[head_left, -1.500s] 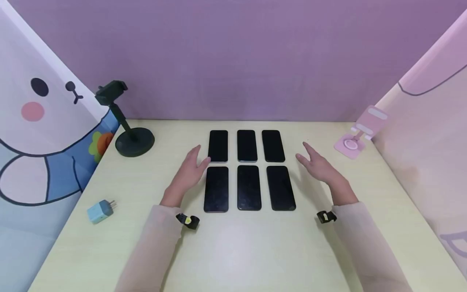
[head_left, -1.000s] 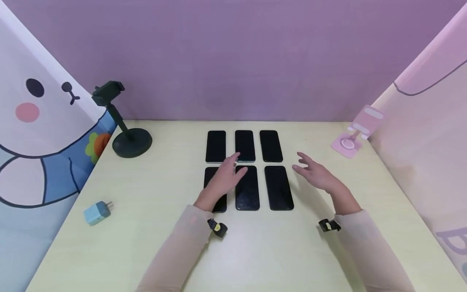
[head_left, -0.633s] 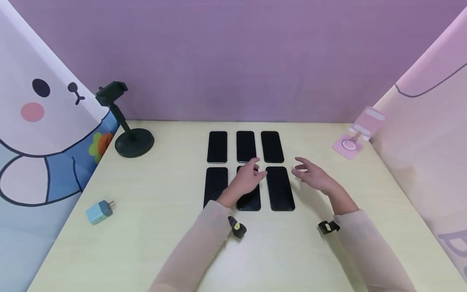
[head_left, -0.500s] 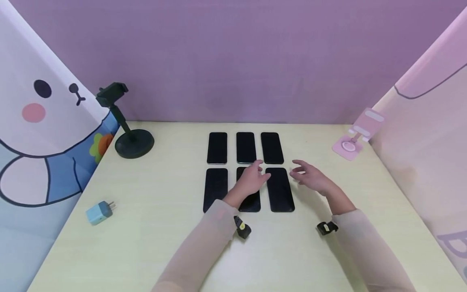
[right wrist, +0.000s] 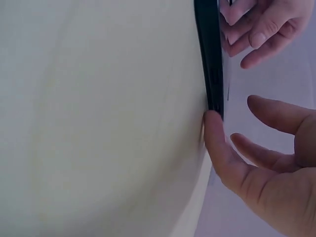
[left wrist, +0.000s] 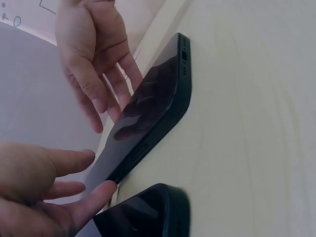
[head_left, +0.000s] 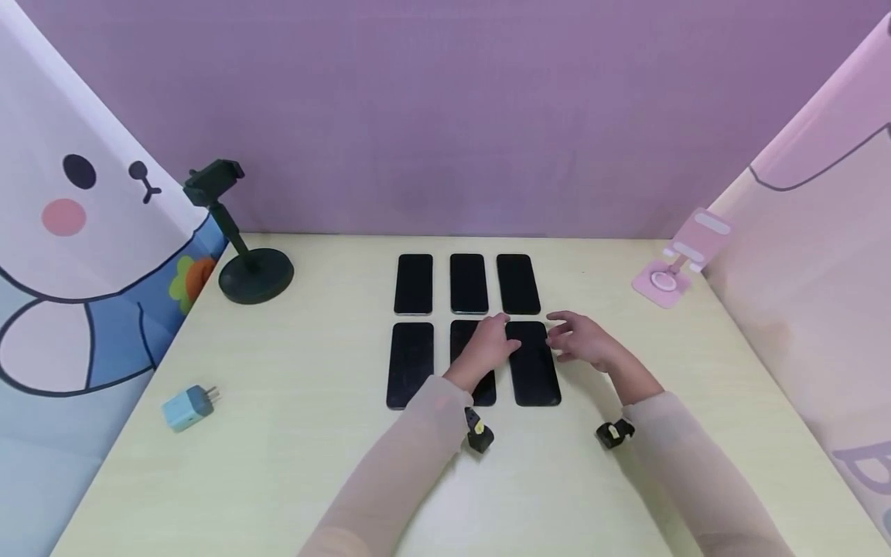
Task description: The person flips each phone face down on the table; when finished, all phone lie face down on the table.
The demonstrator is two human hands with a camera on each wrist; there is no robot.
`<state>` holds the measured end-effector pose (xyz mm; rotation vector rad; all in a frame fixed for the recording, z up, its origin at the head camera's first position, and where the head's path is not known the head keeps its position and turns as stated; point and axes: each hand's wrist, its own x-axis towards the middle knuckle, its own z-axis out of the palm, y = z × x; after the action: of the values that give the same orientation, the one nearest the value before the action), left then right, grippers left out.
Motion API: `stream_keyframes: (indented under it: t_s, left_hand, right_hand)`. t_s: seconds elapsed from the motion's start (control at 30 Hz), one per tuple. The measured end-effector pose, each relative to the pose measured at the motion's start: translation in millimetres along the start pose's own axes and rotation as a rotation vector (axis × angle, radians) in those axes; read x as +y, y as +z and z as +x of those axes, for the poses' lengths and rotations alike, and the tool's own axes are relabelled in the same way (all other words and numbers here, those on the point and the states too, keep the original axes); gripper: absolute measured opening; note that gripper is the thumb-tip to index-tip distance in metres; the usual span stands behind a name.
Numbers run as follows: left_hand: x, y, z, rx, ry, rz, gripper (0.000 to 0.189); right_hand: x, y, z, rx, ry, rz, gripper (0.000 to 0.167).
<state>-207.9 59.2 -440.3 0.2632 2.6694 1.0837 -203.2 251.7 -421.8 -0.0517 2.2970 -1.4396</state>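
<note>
Black phones lie screen up in two rows of three on the table. Both hands are at the front right phone (head_left: 534, 375), one on each side. My left hand (head_left: 486, 345) hangs over the front middle phone (head_left: 483, 391), partly hiding it; in the left wrist view, a fingertip (left wrist: 109, 186) meets the near long edge of the front right phone. My right hand (head_left: 585, 341) is at that phone's right edge, and in the right wrist view one fingertip (right wrist: 212, 118) touches its side. Neither hand has a grip on it; their fingers are loosely bent.
The front left phone (head_left: 411, 365) lies beside the left forearm, and three more phones form the back row, such as the back middle one (head_left: 469, 283). A black phone stand (head_left: 256, 275) is at back left, a pink stand (head_left: 663, 283) at back right, and a blue charger plug (head_left: 188, 408) at left.
My left hand has moved right across the front row from the far left to the front right phone. My right hand has come slightly left to that phone's edge. The phones have stayed put.
</note>
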Motion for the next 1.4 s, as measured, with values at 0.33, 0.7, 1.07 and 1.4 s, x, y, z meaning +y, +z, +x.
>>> stream_keyframes:
  t_s: [0.33, 0.7, 1.07, 1.4]
  left_hand:
    - [2.3, 7.6, 0.4, -0.004, 0.006, 0.145, 0.042]
    - [-4.3, 11.9, -3.6, 0.075, 0.063, 0.100, 0.038]
    - [-10.6, 14.2, -4.3, 0.140, 0.079, -0.008, 0.031]
    - [-9.6, 12.1, -2.4, 0.108, 0.093, 0.023, 0.032]
  right_hand:
    - [-1, 6, 5.9, 0.031, 0.055, 0.019, 0.054]
    - [3, 6, 8.6, 0.036, 0.044, 0.033, 0.056]
    - [5, 4, 12.0, 0.029, 0.048, 0.068, 0.057]
    - [8, -8, 7.2, -0.056, 0.011, 0.238, 0.060]
